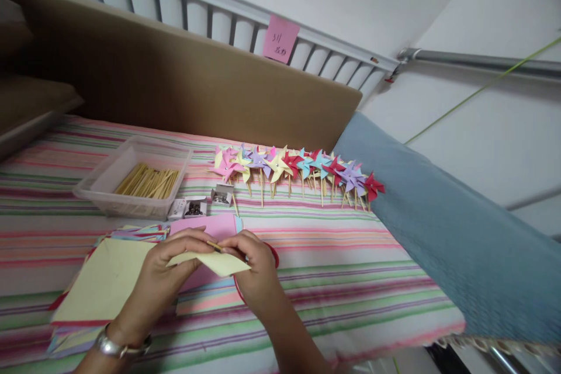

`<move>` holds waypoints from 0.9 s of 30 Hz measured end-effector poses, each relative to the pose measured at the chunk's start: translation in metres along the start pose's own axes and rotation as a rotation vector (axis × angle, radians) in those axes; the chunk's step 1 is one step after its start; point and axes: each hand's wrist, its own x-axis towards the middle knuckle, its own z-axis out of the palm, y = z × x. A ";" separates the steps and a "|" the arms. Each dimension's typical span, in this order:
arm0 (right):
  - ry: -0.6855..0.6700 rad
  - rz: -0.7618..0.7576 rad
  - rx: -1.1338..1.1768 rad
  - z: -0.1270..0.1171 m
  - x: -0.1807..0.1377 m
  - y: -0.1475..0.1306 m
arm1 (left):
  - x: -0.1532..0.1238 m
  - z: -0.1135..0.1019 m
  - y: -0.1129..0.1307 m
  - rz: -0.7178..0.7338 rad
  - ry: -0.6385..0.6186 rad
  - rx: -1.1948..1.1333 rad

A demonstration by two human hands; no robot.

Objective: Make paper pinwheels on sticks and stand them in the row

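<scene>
My left hand (169,257), with a metal watch on its wrist, has its fingers closed on a piece of pale yellow paper (221,265). From the other side, my right hand (254,260) pinches the same paper, which is bent and raised above the pile. Between the fingertips shows the end of a short, thin, wood-coloured piece (214,246); most of it is hidden. Red loops like scissor handles (274,255) show around my right hand; I cannot tell whether they are held or lying below. Pink paper (205,225) lies underneath.
Stacked coloured paper topped by a yellow sheet (107,280) is at left. Behind stand a plastic tub (103,184) of wooden sticks (149,181) and small boxes (196,207) of metal pieces. Paper pinwheels (302,166) line the back, before a brown board (197,87).
</scene>
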 end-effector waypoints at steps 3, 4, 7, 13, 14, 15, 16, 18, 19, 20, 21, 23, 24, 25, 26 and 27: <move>0.006 0.007 0.003 0.000 0.001 -0.003 | 0.001 0.001 0.002 -0.034 0.012 -0.011; 0.008 0.007 0.003 0.000 0.001 -0.004 | 0.001 0.001 0.002 -0.043 0.019 -0.019; 0.011 0.014 0.010 0.000 0.000 -0.007 | 0.001 0.003 0.002 -0.053 0.053 -0.046; 0.020 0.000 0.036 0.002 -0.003 -0.007 | 0.001 0.004 -0.001 -0.045 0.078 -0.081; 0.021 -0.002 0.040 0.002 -0.003 -0.007 | 0.001 0.004 -0.002 -0.043 0.078 -0.086; 0.021 -0.004 0.046 0.003 -0.003 -0.006 | 0.000 0.004 -0.002 -0.042 0.079 -0.086; 0.022 -0.004 0.053 0.003 -0.003 -0.005 | 0.000 0.004 -0.002 -0.045 0.081 -0.084; 0.026 0.001 0.064 0.004 -0.003 -0.005 | 0.000 0.004 -0.001 -0.047 0.086 -0.078; 0.030 0.000 0.067 0.004 -0.003 -0.005 | -0.001 0.004 -0.001 -0.047 0.090 -0.078; 0.033 -0.001 0.068 0.004 -0.003 -0.005 | -0.001 0.004 -0.001 -0.046 0.090 -0.078; 0.035 -0.004 0.066 0.004 -0.003 -0.005 | -0.001 0.004 -0.001 -0.047 0.091 -0.077; 0.036 -0.003 0.061 0.005 -0.003 -0.006 | 0.000 0.004 -0.001 -0.052 0.096 -0.072; 0.035 0.004 0.058 0.005 -0.003 -0.006 | 0.000 0.004 -0.001 -0.056 0.096 -0.069; 0.035 0.013 0.055 0.005 -0.003 -0.006 | 0.000 0.003 -0.001 -0.057 0.097 -0.067; 0.036 0.021 0.052 0.005 -0.003 -0.005 | 0.000 0.003 -0.002 -0.056 0.097 -0.070; 0.038 0.026 0.050 0.005 -0.003 -0.005 | 0.000 0.003 -0.002 -0.055 0.099 -0.077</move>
